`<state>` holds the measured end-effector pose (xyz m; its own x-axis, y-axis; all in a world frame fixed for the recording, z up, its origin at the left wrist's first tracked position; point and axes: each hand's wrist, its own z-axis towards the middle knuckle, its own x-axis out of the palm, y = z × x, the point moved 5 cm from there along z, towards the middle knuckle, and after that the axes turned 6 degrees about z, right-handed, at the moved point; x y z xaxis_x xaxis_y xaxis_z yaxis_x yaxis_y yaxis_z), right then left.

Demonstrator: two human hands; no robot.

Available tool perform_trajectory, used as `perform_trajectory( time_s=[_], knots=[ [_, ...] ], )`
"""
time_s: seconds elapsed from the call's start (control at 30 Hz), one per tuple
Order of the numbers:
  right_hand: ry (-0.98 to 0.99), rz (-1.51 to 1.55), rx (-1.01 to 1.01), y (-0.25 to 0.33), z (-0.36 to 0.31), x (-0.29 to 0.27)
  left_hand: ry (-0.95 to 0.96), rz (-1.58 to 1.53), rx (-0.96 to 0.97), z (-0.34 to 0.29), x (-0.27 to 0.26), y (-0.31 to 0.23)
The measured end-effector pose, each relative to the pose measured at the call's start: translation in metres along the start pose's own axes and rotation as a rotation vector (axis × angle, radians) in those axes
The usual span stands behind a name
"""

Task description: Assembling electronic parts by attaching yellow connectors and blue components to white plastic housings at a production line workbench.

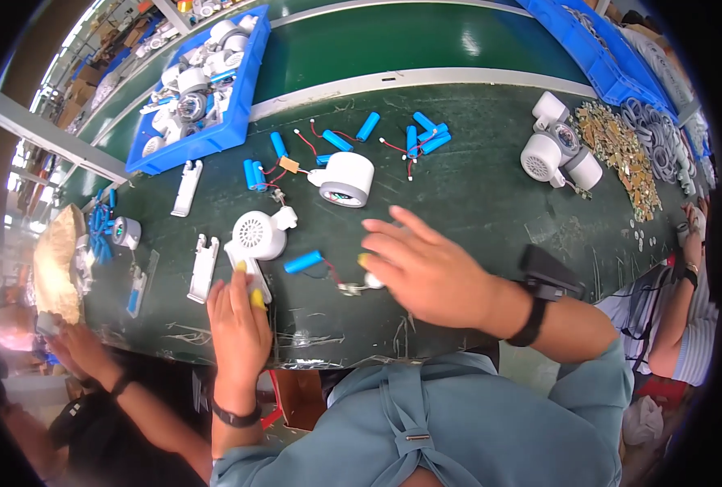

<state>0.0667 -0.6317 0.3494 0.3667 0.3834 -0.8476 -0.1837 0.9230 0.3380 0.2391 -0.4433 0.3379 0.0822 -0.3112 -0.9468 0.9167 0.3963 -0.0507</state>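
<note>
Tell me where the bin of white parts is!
In the head view, the blue bin is at the upper left, just beyond a long white strip on the green tabletop.

The one view comes from the person's own head, a wide fisheye looking steeply down and forward across the table (474, 191), close above the left hand (241, 329) and right hand (438, 280). From where I stand it sweeps broadly, taking in the blue-grey shirt (499, 418) below, edges bowing toward a dark rim.
</note>
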Motion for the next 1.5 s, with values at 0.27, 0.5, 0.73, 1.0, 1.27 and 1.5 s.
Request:
perform_trajectory(
  time_s=[0.27,0.5,0.73,1.0,1.27,1.5],
  knots=[
    [0.156,-0.067,0.186,-0.015,-0.056,-0.06,0.026,-0.32,0.102,-0.006,-0.006,-0.074],
    [0.303,-0.127,0.115,-0.018,-0.084,-0.039,0.117,-0.323,0.172,0.015,-0.005,-0.054],
    [0.183,0.061,0.106,-0.027,-0.088,-0.03,0.166,-0.511,0.061,-0.003,0.014,-0.051],
    [-0.12,0.219,0.185,-0.004,-0.073,-0.033,0.126,-0.603,0.166,0.0,0.029,-0.102],
    [-0.094,0.112,0.055,0.008,-0.057,-0.005,0.135,-0.648,0.211,0.005,0.035,-0.111],
    [0.008,-0.014,0.003,0.014,-0.054,0.001,0.145,-0.667,0.227,0.007,0.032,-0.112]
  ],
)
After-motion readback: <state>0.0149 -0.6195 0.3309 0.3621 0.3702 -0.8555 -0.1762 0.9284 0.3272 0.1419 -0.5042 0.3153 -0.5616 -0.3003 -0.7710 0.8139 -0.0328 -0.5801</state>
